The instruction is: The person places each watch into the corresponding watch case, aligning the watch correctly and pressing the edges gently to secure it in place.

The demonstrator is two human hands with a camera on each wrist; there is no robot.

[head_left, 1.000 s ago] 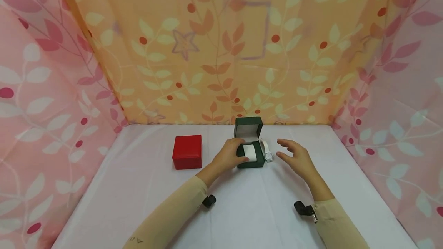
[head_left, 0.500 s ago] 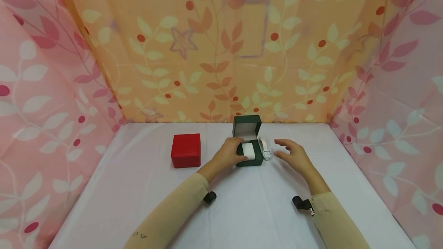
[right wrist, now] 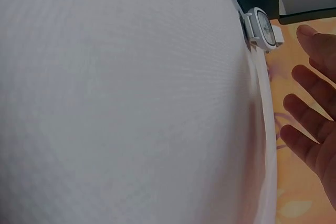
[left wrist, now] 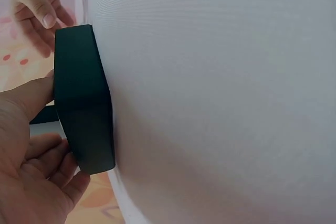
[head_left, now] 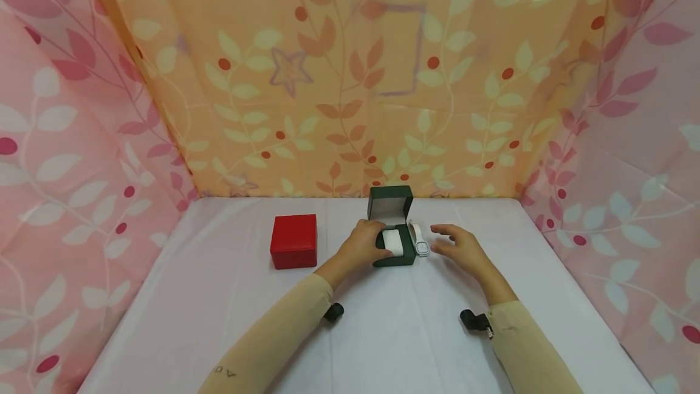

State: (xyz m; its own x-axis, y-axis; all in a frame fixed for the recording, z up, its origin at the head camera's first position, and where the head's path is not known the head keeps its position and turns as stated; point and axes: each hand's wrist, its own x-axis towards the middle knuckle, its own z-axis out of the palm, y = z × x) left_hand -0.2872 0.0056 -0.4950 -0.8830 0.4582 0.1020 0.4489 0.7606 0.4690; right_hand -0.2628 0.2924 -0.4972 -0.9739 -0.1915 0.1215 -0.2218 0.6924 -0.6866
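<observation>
A dark green watch box (head_left: 395, 261) stands on the table with its lid (head_left: 391, 194) raised and a white cushion (head_left: 392, 242) inside. My left hand (head_left: 362, 244) holds the box's left side, thumb near the front and fingers farther back. In the left wrist view the thumb and fingers bracket the green box (left wrist: 84, 103). Against the right side of the box lies a white wristwatch (head_left: 422, 248), its strap stretching back. My right hand (head_left: 459, 249) hovers just right of the watch, fingers spread and holding nothing. The right wrist view shows the watch (right wrist: 262, 29) apart from the fingertips.
Left of my left hand sits a closed red box (head_left: 294, 242). White cloth (head_left: 377, 333) covers the table. A patterned orange curtain (head_left: 350, 78) rises behind its back edge, with pink curtains along both sides.
My right hand has moved slightly left, closer to the watch. My left hand keeps its hold on the green box, and the boxes and watch stay in place.
</observation>
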